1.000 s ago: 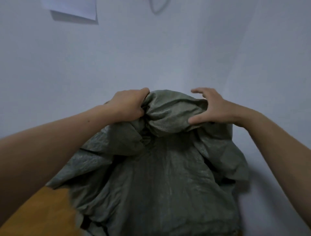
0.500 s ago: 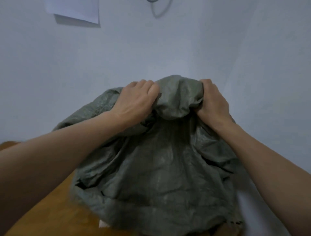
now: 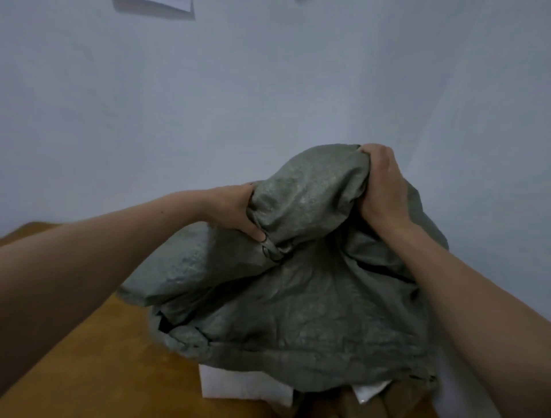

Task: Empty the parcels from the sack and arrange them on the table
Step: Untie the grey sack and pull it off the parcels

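Nothing here that I can read.
The grey-green sack [image 3: 298,313] in my grip shows only plain weave, the white parcel [image 3: 238,385] under it shows a blank face, and the paper sheet [image 3: 182,3] at the top edge is blurred.

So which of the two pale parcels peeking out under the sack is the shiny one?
The smaller parcel on the right, glinting like plastic film below the sack; the bigger white parcel to its left looks matte.

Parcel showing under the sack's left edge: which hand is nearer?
Left. The left hand grips the sack above the parcel; the right hand grips it higher and further right.
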